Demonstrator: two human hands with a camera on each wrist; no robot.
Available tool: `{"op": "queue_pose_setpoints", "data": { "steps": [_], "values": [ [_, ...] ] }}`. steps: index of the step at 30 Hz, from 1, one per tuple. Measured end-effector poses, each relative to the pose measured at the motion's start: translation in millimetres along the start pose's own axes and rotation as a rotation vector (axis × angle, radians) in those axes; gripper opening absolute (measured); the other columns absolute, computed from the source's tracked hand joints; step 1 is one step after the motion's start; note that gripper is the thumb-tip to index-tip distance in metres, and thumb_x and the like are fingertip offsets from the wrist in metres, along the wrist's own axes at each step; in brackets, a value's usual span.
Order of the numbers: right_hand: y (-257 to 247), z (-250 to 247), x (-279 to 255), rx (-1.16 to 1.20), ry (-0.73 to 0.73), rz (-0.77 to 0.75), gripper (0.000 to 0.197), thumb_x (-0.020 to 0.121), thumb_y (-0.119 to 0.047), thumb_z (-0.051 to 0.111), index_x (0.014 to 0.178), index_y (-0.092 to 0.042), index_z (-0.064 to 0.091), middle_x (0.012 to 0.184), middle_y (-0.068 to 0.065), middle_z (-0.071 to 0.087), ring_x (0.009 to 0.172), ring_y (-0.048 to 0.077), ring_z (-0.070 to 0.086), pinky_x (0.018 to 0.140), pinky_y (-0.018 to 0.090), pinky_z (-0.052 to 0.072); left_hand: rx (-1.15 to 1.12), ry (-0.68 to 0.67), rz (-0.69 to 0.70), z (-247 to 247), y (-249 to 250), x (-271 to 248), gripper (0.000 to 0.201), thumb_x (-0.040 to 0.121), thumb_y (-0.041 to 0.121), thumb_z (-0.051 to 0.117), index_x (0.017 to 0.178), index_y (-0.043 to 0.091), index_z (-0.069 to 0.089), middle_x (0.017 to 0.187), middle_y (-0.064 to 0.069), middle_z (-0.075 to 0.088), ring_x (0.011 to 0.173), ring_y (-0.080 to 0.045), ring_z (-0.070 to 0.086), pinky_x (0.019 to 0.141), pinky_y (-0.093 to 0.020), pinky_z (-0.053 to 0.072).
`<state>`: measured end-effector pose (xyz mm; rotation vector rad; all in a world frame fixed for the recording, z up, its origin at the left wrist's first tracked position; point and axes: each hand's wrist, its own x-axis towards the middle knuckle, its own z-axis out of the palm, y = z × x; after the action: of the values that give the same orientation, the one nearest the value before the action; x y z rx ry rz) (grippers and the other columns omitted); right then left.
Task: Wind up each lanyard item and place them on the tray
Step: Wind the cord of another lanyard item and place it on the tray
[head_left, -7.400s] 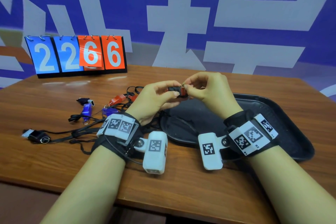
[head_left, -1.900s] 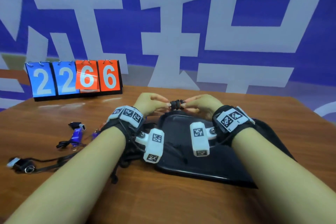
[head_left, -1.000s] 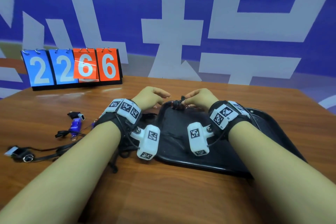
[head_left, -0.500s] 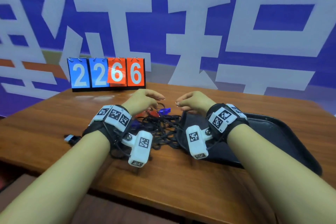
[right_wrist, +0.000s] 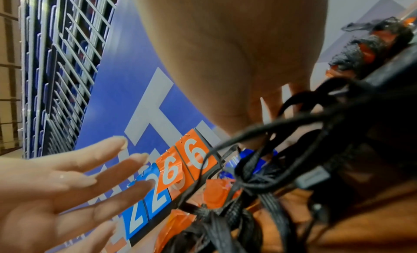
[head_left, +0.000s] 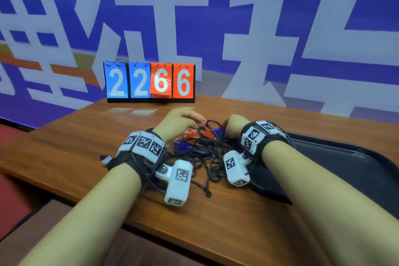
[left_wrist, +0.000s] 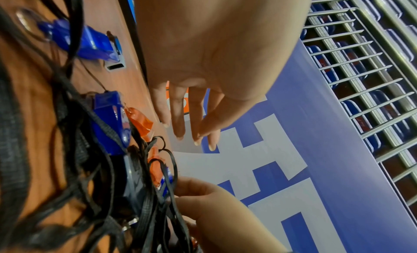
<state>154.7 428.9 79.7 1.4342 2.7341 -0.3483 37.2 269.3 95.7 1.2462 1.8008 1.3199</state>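
Note:
A tangle of black lanyard cords (head_left: 207, 157) with red whistles (head_left: 190, 133) and blue whistles (head_left: 182, 147) lies on the wooden table, left of the black tray (head_left: 345, 164). My left hand (head_left: 194, 117) hovers over the pile's far left side with straight fingers (left_wrist: 178, 125) and holds nothing. My right hand (head_left: 224, 124) reaches into the pile's right side. Its curled fingertips (left_wrist: 192, 185) pinch a cord beside a blue whistle (left_wrist: 165, 183). In the right wrist view a whistle wound in black cord (right_wrist: 372, 41) lies on the tray's rim (right_wrist: 388, 64).
A flip scoreboard (head_left: 151, 81) reading 2266 stands at the table's back edge. A black whistle (head_left: 106, 160) pokes out left of my left wrist. The table's near edge runs just below my forearms. A blue and white banner fills the wall behind.
Both hands left the wound whistle on the tray and moved left to the loose pile. My right hand's fingers have gone into the cords; my left hand has opened.

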Motion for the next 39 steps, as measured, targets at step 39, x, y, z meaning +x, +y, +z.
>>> {"op": "queue_pose_setpoints", "data": {
  "steps": [39],
  "values": [
    [15,-66,-117,1.3,-0.024,-0.304,0.043,0.099,-0.054,0.039,0.118,-0.022,0.06,0.105,0.002,0.071,0.113,0.02,0.063,0.101,0.039,0.041,-0.3,0.071,0.197,39,80,-21,0.013,0.098,0.021,0.06,0.1,0.013,0.07,0.097,-0.008,0.076,0.085,-0.016,0.073,0.07,-0.021,0.053]
  ]
}}
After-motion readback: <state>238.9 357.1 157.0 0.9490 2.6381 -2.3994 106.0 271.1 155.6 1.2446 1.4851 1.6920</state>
